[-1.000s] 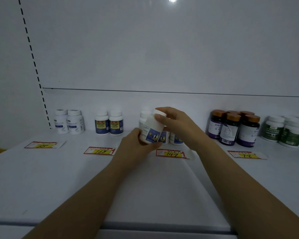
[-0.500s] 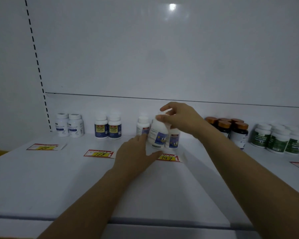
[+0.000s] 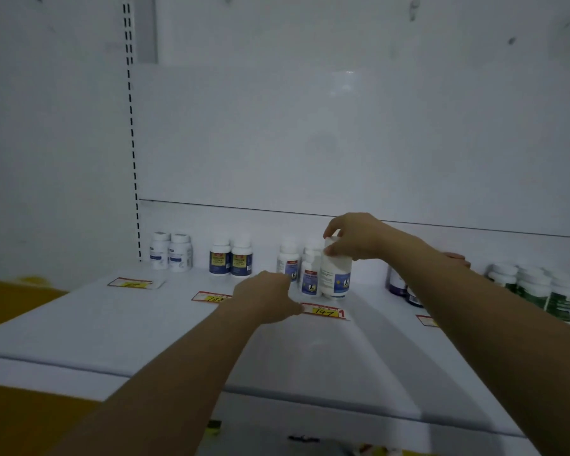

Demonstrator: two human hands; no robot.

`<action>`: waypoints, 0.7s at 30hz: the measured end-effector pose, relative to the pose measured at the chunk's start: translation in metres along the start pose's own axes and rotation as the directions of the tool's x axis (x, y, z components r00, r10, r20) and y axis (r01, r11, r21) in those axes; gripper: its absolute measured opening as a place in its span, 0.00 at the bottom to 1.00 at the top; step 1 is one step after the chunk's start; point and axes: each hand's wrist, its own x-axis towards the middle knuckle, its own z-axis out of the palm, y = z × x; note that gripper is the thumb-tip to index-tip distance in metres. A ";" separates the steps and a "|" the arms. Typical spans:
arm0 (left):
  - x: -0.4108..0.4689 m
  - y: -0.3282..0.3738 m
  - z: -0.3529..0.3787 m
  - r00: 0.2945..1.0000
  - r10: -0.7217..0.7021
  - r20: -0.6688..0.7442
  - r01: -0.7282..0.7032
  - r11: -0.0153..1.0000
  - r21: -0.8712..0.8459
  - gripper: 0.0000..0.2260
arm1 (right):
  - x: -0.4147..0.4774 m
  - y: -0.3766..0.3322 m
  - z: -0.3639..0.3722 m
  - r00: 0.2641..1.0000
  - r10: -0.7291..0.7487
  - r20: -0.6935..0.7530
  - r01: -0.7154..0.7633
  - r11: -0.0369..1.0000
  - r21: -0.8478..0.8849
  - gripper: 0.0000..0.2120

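My right grip (image 3: 356,240) pinches from above the cap of the white bottle (image 3: 338,274), which stands upright near the back edge of the shelf (image 3: 145,324), close against its twin bottles (image 3: 310,278). I judge this top hold is chosen so the bottle can go down into the row without knocking them. My left grip (image 3: 265,299) holds nothing, fingers loose, low beside the row and just behind the price tag (image 3: 324,312), probably to steady the neighbours.
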 end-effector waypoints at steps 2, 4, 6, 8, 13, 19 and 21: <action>-0.005 0.000 -0.001 1.000 -0.012 0.007 0.012 1.000 0.001 0.25 | -0.002 -0.003 -0.001 1.000 -0.012 0.005 0.012 1.000 0.010 0.18; -0.009 -0.003 -0.003 1.000 -0.020 0.012 0.020 1.000 -0.007 0.25 | -0.002 -0.007 -0.002 1.000 -0.029 -0.001 0.029 0.999 0.016 0.19; -0.015 -0.007 -0.006 0.999 -0.030 0.014 0.031 0.999 -0.017 0.25 | 0.001 -0.015 -0.003 0.999 -0.053 -0.008 0.053 0.998 0.031 0.18; -0.022 -0.015 -0.010 0.999 -0.048 0.010 0.048 0.998 -0.029 0.25 | 0.005 -0.028 -0.003 0.996 -0.092 -0.005 0.092 0.995 0.040 0.18; -0.041 -0.054 -0.023 0.990 -0.141 -0.020 0.140 0.989 -0.038 0.23 | 0.019 -0.083 0.006 0.973 -0.229 -0.009 0.229 0.973 0.027 0.19; -0.092 -0.142 -0.053 0.952 -0.299 -0.065 0.299 0.954 -0.003 0.24 | 0.026 -0.188 0.035 0.918 -0.397 -0.004 0.395 0.911 0.119 0.18; -0.117 -0.178 -0.064 0.930 -0.360 -0.077 0.362 0.932 0.019 0.24 | 0.025 -0.230 0.047 0.894 -0.448 0.006 0.442 0.883 0.159 0.19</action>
